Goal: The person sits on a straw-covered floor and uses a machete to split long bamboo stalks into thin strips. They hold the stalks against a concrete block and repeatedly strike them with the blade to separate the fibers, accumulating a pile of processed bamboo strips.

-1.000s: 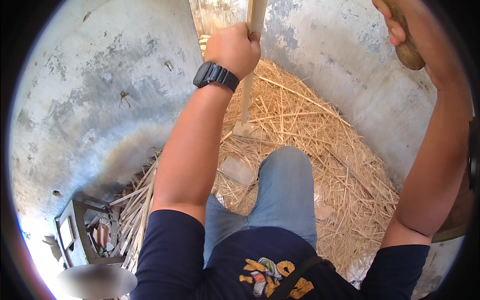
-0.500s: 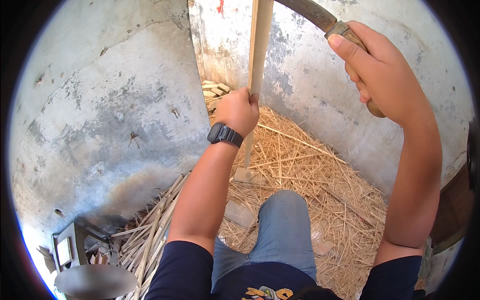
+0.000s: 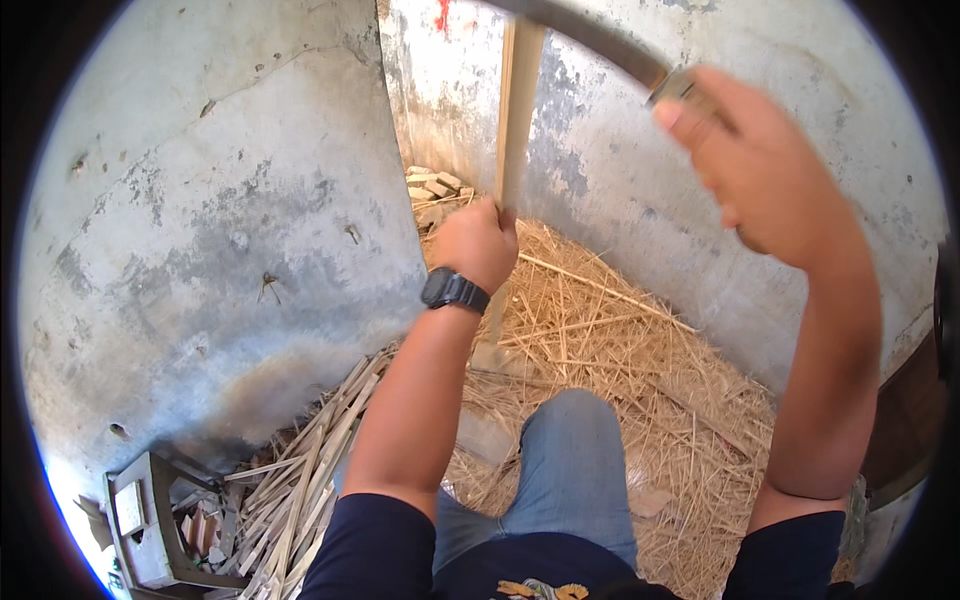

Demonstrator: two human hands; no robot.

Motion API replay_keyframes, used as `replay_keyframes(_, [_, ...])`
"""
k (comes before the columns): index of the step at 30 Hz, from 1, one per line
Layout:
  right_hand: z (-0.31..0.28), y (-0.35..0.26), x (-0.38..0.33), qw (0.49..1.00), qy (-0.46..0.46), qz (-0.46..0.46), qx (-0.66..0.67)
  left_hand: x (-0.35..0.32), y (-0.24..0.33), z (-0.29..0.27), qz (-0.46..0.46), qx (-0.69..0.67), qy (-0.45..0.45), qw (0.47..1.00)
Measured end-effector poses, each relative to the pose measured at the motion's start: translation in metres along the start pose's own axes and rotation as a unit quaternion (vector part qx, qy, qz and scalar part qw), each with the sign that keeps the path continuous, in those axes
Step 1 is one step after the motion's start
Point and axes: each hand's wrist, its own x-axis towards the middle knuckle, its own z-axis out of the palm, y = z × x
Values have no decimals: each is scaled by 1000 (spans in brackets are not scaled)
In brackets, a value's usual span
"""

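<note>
My left hand (image 3: 474,242), with a black watch (image 3: 455,289) at its wrist, is closed around a long pale wooden slat (image 3: 515,110). The slat stands upright in front of me, and its lower end is partly hidden behind that hand. Raised at the upper right, my right hand (image 3: 765,160) grips the handle of a machete (image 3: 600,42) and is smeared by motion. The dark blade reaches left across the slat's upper end. Part of the blade runs out of view at the top, so I cannot tell whether it has cut into the wood.
Straw-like splinters (image 3: 600,310) cover the floor around my knee. Thin wooden strips (image 3: 310,455) are heaped at the left, beside a box-like frame (image 3: 150,530) with scraps in it. Worn walls (image 3: 230,200) stand on both sides. Small blocks (image 3: 435,185) lie in the far corner.
My left hand and the slat have come down a little. The machete has swung down and left, so its blade now crosses the slat's upper end.
</note>
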Motion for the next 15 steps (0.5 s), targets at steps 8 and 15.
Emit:
replay_keyframes(8, [8, -5, 9, 999, -1, -5, 35, 6, -21, 4, -10, 45, -15, 999])
replay_keyframes(15, [32, -3, -4, 999, -26, -25, -6, -12, -41, 29, -54, 56, -73, 994])
